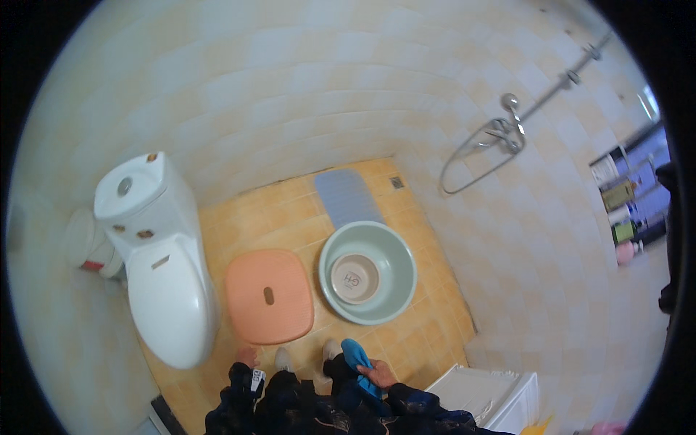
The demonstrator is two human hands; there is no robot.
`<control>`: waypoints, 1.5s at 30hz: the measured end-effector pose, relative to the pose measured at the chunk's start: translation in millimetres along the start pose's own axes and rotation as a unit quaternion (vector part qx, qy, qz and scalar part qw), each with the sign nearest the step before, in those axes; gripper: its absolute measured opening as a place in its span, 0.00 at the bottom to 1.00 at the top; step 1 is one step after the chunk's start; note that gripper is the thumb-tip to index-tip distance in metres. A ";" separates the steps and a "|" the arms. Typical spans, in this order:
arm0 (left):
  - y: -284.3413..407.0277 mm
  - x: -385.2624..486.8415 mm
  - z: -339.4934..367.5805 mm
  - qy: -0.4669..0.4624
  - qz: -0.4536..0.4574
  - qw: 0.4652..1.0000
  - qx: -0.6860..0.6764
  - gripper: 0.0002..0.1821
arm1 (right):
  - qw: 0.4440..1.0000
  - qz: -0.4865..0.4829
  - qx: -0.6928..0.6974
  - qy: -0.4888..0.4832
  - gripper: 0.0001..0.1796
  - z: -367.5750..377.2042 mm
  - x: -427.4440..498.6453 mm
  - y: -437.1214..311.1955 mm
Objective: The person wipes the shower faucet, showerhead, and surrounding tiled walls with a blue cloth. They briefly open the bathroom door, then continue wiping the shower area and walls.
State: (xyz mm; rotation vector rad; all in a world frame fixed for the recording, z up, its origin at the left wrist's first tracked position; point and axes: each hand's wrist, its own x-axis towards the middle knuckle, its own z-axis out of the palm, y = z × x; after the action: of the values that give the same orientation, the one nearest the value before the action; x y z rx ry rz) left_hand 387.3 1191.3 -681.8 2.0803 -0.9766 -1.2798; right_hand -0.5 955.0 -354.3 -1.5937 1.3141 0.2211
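My right hand grips a bright blue cloth, which hangs above and below the fingers in front of my dark clothes. Low on the left, my left hand appears to hold nothing; its fingers are too small and blurred to read. Just beyond it stands an orange plastic stool with a slot in its top. To the stool's right, a large pale green plastic basin rests on the floor. Inside that basin, toward its left side, sits a smaller beige basin with printing on its bottom.
A white toilet, lid down, stands left, with a white bucket behind it. A blue mat lies beyond the basin, near a floor drain. A hand shower hangs on the right wall. A white cabinet stands lower right.
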 end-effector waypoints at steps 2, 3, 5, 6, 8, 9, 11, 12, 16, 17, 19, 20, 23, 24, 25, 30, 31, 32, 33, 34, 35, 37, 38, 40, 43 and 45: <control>-7.5 -21.6 -3.0 0.008 -0.087 0.977 -0.193 0.16 | 0.999 -0.041 -0.032 -0.010 0.21 -2.7 15.0 -14.3; -8.1 -33.1 -2.7 0.024 -0.102 0.961 -0.254 0.14 | 0.999 -0.035 -0.007 -0.015 0.21 -5.0 23.9 -19.4; -5.5 -54.4 1.3 0.048 -0.183 0.890 -0.416 0.12 | 0.998 -0.025 0.047 -0.034 0.19 -2.3 41.5 -27.3; -1.4 -60.4 2.6 0.066 -0.208 0.854 -0.473 0.11 | 0.997 -0.030 0.040 -0.051 0.19 -4.5 54.5 -32.7; 6.7 -66.3 2.6 0.078 -0.217 0.796 -0.559 0.10 | 0.993 -0.036 0.049 -0.104 0.20 -6.0 80.1 -44.1; 12.3 -66.2 2.5 0.049 -0.182 0.789 -0.585 0.10 | 0.991 -0.029 0.052 -0.123 0.21 -11.6 93.2 -49.2; 30.2 -57.3 0.9 0.022 -0.108 0.772 -0.626 0.10 | 0.981 -0.099 -0.100 -0.133 0.25 -28.7 128.0 -64.3; 42.7 -61.1 -0.5 -0.006 -0.073 0.780 -0.622 0.10 | 0.968 -0.117 -0.166 -0.149 0.26 -37.1 145.1 -71.7; 125.6 -48.3 5.8 0.076 -0.211 0.792 -0.567 0.16 | 0.952 -0.203 -0.169 -0.156 0.33 -70.9 176.1 -80.6; 153.2 -39.4 13.4 0.145 -0.284 0.787 -0.527 0.20 | 0.945 -0.104 -0.257 -0.175 0.33 -77.2 180.8 -80.9; 195.8 -14.6 15.4 0.130 -0.254 0.848 -0.447 0.33 | 0.939 -0.144 -0.288 -0.119 0.30 -89.4 187.8 -78.7; 212.0 -4.3 13.2 0.096 -0.153 0.886 -0.428 0.42 | 0.952 -0.167 -0.233 -0.106 0.29 -100.7 191.0 -76.3; 253.7 30.9 16.9 0.027 -0.105 0.967 -0.230 0.48 | 0.985 -0.124 -0.053 -0.103 0.23 -125.5 196.0 -60.1; 263.4 40.3 18.1 0.009 -0.127 0.977 -0.169 0.49 | 0.984 -0.148 -0.055 -0.077 0.22 -132.7 196.6 -54.8; 277.4 49.2 25.6 -0.020 -0.169 0.978 -0.122 0.50 | 0.986 -0.140 -0.075 -0.050 0.21 -143.9 198.7 -43.4; 301.6 73.3 30.4 -0.078 -0.197 0.977 -0.012 0.51 | 0.988 0.004 0.154 -0.033 0.19 -148.8 182.6 18.2; 297.7 77.6 31.3 -0.070 -0.187 0.980 0.012 0.51 | 0.984 0.011 0.177 -0.023 0.19 -147.2 176.5 29.6; 291.4 80.1 37.3 -0.057 -0.170 0.983 -0.028 0.49 | 0.980 0.031 0.197 -0.015 0.19 -148.0 170.7 42.0; 279.1 76.7 41.2 -0.072 -0.145 0.987 0.004 0.47 | 0.975 0.085 0.204 -0.011 0.19 -148.1 159.8 54.0; 263.8 81.6 39.5 -0.077 -0.109 0.991 0.012 0.46 | 0.988 0.045 0.146 0.013 0.20 -149.6 154.6 61.5; 249.2 88.5 42.6 -0.077 -0.095 0.992 0.003 0.45 | 0.996 0.034 0.076 0.026 0.20 -151.7 149.2 69.9; 219.6 86.2 49.3 -0.021 -0.081 0.996 -0.035 0.38 | 0.993 -0.006 0.107 0.058 0.19 -156.7 140.6 77.6; 206.3 87.3 48.5 0.002 -0.093 0.992 -0.091 0.35 | 0.991 0.006 0.118 0.057 0.19 -159.8 135.1 76.3; 188.6 80.6 35.3 -0.009 -0.155 0.976 -0.151 0.31 | 0.983 0.049 0.174 0.038 0.17 -164.3 131.3 77.1; 197.4 69.8 15.8 0.008 -0.255 0.944 -0.207 0.23 | 0.990 -0.028 0.079 0.111 0.17 -171.3 128.4 75.1; 220.7 55.1 18.6 0.100 -0.256 0.906 -0.322 0.14 | 0.986 -0.065 0.071 0.138 0.19 -181.1 127.7 78.1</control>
State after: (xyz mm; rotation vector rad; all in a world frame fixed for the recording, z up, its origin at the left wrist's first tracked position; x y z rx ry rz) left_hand 318.2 1011.5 -559.5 1.9076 0.1188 -1.3480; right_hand -92.6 743.7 -400.2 -1.6203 1.3939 -0.1772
